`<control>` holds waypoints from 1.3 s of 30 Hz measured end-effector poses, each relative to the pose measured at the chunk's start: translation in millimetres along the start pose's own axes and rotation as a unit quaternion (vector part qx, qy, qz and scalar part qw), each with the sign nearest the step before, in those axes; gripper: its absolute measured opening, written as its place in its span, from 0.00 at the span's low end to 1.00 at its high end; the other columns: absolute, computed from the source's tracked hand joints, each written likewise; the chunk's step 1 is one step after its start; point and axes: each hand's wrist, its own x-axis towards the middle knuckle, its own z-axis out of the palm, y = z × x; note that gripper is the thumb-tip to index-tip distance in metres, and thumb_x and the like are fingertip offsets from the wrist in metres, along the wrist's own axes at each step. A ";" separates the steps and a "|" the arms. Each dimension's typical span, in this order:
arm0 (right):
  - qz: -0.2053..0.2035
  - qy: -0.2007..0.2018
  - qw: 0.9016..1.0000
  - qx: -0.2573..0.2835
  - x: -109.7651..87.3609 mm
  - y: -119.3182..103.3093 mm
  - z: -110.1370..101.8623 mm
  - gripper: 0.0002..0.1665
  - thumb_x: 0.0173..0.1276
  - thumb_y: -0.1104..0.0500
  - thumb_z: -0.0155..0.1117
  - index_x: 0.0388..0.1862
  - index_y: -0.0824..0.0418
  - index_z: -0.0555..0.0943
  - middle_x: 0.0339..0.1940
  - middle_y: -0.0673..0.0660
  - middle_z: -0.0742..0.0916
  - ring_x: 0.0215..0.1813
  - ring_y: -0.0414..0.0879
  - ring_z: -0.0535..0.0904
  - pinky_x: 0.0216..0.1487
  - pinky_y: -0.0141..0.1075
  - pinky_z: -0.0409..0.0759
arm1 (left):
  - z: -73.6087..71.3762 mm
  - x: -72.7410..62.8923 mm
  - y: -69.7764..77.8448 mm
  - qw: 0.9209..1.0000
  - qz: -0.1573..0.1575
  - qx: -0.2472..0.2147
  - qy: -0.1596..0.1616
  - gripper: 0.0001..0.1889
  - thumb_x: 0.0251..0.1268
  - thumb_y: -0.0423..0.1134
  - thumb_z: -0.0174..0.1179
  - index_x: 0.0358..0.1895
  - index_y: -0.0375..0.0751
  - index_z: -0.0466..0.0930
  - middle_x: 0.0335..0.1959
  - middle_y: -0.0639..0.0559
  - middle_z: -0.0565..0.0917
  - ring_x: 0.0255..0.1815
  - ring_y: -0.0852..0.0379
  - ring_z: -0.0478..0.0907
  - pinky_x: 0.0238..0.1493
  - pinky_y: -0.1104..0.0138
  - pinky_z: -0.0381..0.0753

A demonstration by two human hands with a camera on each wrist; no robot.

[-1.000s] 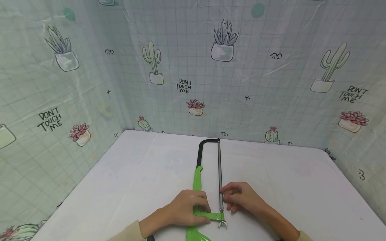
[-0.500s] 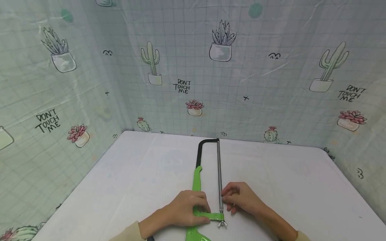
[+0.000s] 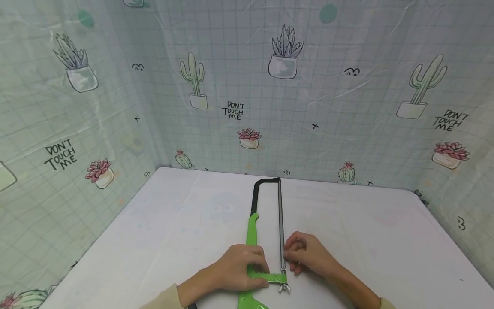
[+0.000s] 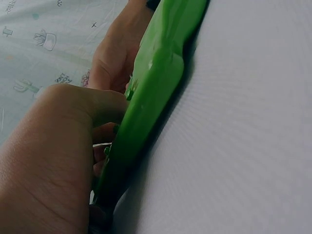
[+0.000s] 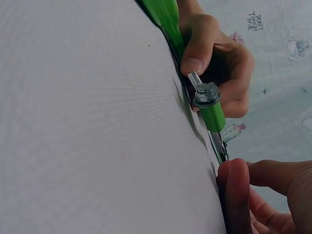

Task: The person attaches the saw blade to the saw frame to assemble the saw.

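Observation:
A hacksaw lies flat on the white table, with a green frame and handle, a black front bow and a thin grey blade on its right side. My left hand grips the green frame where its crosspiece branches off, thumb and fingers on either side. My right hand has its thumb and curled fingers at the near part of the blade, pinching it by its right edge. A silver wing nut sits at the near end of the crosspiece. The handle's lower end runs out of the head view.
The white table has rounded far corners. A curtain printed with cacti and lettering stands behind it and along both sides. A small dark object shows at the bottom edge beside my left forearm.
My right fingers have drawn slightly closer together and shifted a little toward the near end of the blade. My left hand and the hacksaw have stayed in place.

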 end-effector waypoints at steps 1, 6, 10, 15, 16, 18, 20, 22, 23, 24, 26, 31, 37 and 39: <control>0.000 -0.001 1.000 0.002 0.1 -0.3 0.1 0.18 0.64 0.63 0.70 0.48 0.69 0.75 0.27 0.54 0.87 0.25 0.45 0.83 0.26 0.38 0.85 | 0.0 0.0 0.0 1.000 0.000 -0.001 0.000 0.08 0.55 0.52 0.75 0.36 0.61 0.88 0.32 0.70 0.80 0.33 0.82 0.70 0.38 0.89 0.65; 0.001 -0.009 1.000 0.011 0.2 -0.3 0.4 0.21 0.62 0.63 0.71 0.50 0.69 0.73 0.27 0.54 0.89 0.25 0.45 0.83 0.25 0.38 0.85 | 0.5 -0.4 -0.6 1.000 0.002 0.001 0.000 0.08 0.55 0.52 0.75 0.36 0.61 0.88 0.31 0.70 0.80 0.33 0.82 0.71 0.38 0.90 0.65; -0.002 -0.011 1.000 0.012 -0.5 -0.4 0.4 0.21 0.63 0.64 0.71 0.50 0.69 0.73 0.27 0.55 0.89 0.23 0.45 0.83 0.25 0.37 0.84 | 1.3 -0.5 -0.8 1.000 0.006 0.003 0.003 0.07 0.55 0.52 0.75 0.36 0.61 0.88 0.31 0.70 0.80 0.33 0.82 0.71 0.38 0.90 0.65; -0.002 -0.008 1.000 0.003 -1.8 -2.3 1.2 0.20 0.62 0.63 0.71 0.48 0.69 0.74 0.27 0.55 0.89 0.22 0.44 0.82 0.25 0.37 0.84 | 1.0 -0.9 -0.5 1.000 0.006 0.002 0.004 0.08 0.55 0.52 0.75 0.35 0.61 0.88 0.32 0.70 0.80 0.33 0.82 0.71 0.39 0.89 0.66; -0.002 -0.007 1.000 0.001 -2.2 -2.5 1.5 0.20 0.62 0.63 0.71 0.48 0.69 0.74 0.26 0.55 0.89 0.22 0.44 0.82 0.25 0.37 0.84 | 0.9 -0.9 -0.4 1.000 0.005 0.002 0.005 0.08 0.54 0.52 0.75 0.35 0.61 0.88 0.31 0.70 0.80 0.33 0.82 0.71 0.39 0.89 0.66; -0.002 -0.005 1.000 -0.005 -2.3 -2.8 1.9 0.19 0.62 0.63 0.71 0.47 0.69 0.75 0.26 0.55 0.89 0.22 0.44 0.82 0.25 0.37 0.84 | 0.7 -1.1 -0.3 1.000 0.004 0.003 0.005 0.08 0.54 0.52 0.75 0.35 0.61 0.88 0.31 0.70 0.80 0.33 0.82 0.71 0.38 0.89 0.66; -0.004 -0.005 1.000 -0.008 -2.4 -2.8 2.0 0.18 0.62 0.63 0.71 0.47 0.69 0.75 0.26 0.55 0.88 0.22 0.44 0.82 0.25 0.37 0.84 | 0.6 -1.1 -0.2 1.000 0.004 0.004 0.005 0.08 0.54 0.53 0.75 0.35 0.61 0.88 0.31 0.70 0.80 0.33 0.82 0.71 0.38 0.89 0.66; -0.004 -0.006 1.000 -0.012 -2.4 -2.6 1.3 0.18 0.63 0.62 0.71 0.46 0.69 0.75 0.25 0.55 0.88 0.22 0.44 0.82 0.25 0.37 0.84 | 0.4 -1.0 0.1 1.000 0.004 0.004 0.006 0.08 0.54 0.52 0.75 0.35 0.61 0.88 0.31 0.70 0.80 0.33 0.82 0.71 0.38 0.89 0.65; -0.003 -0.009 1.000 -0.014 -2.3 -2.5 0.5 0.17 0.64 0.62 0.71 0.46 0.69 0.75 0.25 0.55 0.88 0.22 0.44 0.82 0.26 0.37 0.85 | 0.4 -0.9 0.4 1.000 0.003 0.003 0.005 0.08 0.54 0.52 0.75 0.35 0.61 0.88 0.31 0.70 0.80 0.33 0.82 0.71 0.38 0.89 0.65; -0.002 -0.013 1.000 -0.015 -2.7 -2.3 -0.5 0.17 0.65 0.61 0.70 0.45 0.69 0.76 0.25 0.55 0.88 0.22 0.44 0.82 0.26 0.37 0.85 | 0.5 -0.7 0.8 1.000 0.002 0.001 0.004 0.08 0.54 0.52 0.76 0.35 0.61 0.88 0.31 0.70 0.80 0.33 0.82 0.70 0.38 0.89 0.65; 0.004 -0.029 0.999 -0.016 -3.1 -2.4 -2.8 0.15 0.69 0.58 0.68 0.44 0.68 0.76 0.26 0.54 0.88 0.22 0.43 0.82 0.26 0.37 0.85 | 0.6 -0.8 1.0 1.000 0.000 -0.001 0.003 0.08 0.54 0.52 0.75 0.35 0.60 0.89 0.31 0.70 0.80 0.33 0.82 0.70 0.38 0.89 0.65; 0.031 -0.102 0.994 -0.017 -8.1 -3.9 -12.2 0.15 0.76 0.54 0.62 0.41 0.66 0.79 0.28 0.53 0.88 0.22 0.40 0.82 0.25 0.32 0.82 | 1.4 -0.9 0.9 1.000 -0.004 0.001 0.000 0.08 0.54 0.52 0.75 0.36 0.61 0.89 0.32 0.70 0.80 0.33 0.82 0.70 0.38 0.90 0.65; 0.041 -0.174 0.984 -0.024 -14.7 -7.8 -17.0 0.15 0.76 0.53 0.60 0.41 0.65 0.82 0.26 0.54 0.88 0.21 0.40 0.83 0.25 0.30 0.82 | 0.1 -1.2 0.7 1.000 -0.004 0.006 -0.007 0.08 0.55 0.53 0.75 0.36 0.61 0.88 0.31 0.70 0.80 0.33 0.82 0.70 0.38 0.90 0.64; 0.041 -0.189 0.981 -0.022 -15.0 -8.4 -16.3 0.14 0.75 0.54 0.61 0.42 0.65 0.82 0.25 0.54 0.88 0.21 0.39 0.83 0.25 0.29 0.82 | -0.9 -1.7 0.9 1.000 -0.005 0.006 -0.007 0.08 0.55 0.53 0.75 0.36 0.61 0.88 0.31 0.70 0.80 0.33 0.82 0.70 0.38 0.89 0.64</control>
